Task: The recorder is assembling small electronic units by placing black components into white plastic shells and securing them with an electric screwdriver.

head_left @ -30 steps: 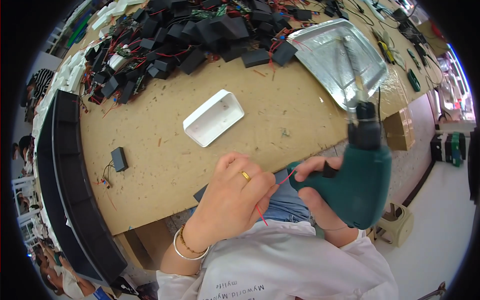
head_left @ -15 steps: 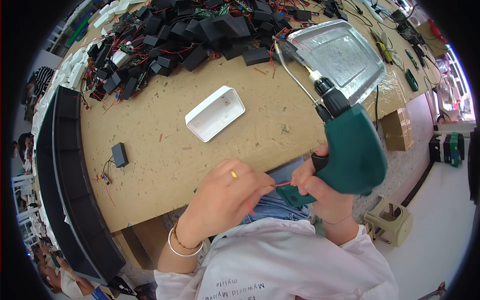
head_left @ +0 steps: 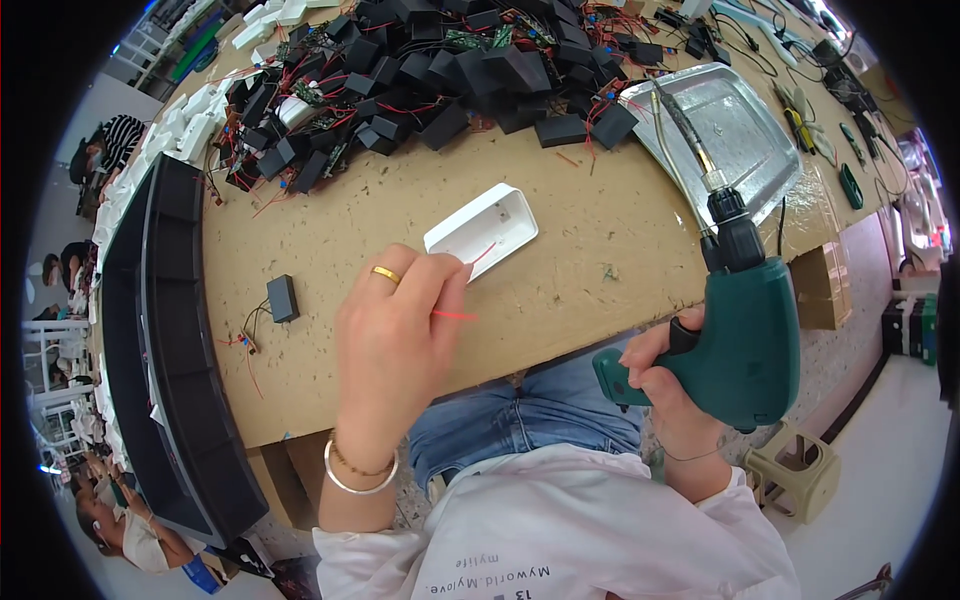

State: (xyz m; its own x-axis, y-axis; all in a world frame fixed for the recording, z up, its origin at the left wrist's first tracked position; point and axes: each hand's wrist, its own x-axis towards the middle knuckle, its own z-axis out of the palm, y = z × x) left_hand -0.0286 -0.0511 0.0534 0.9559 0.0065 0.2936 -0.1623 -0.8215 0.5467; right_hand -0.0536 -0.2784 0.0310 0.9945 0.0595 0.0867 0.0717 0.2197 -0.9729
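Head view: left hand (head_left: 395, 340) pinches a red wire (head_left: 455, 315) at frame centre, just below the white casing (head_left: 481, 231) on the bench (head_left: 600, 250); right hand (head_left: 665, 385) grips a green drill (head_left: 740, 330), lower right.

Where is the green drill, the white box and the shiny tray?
green drill (head_left: 745, 335), head view, on its body.
white box (head_left: 482, 230), head view, on its open inside.
shiny tray (head_left: 745, 135), head view, on its bare floor.

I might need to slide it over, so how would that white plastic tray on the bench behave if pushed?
The white tray looks thin-walled and hollow, so probably light. It lies flat on the bench, so it would likely slide, not tip.
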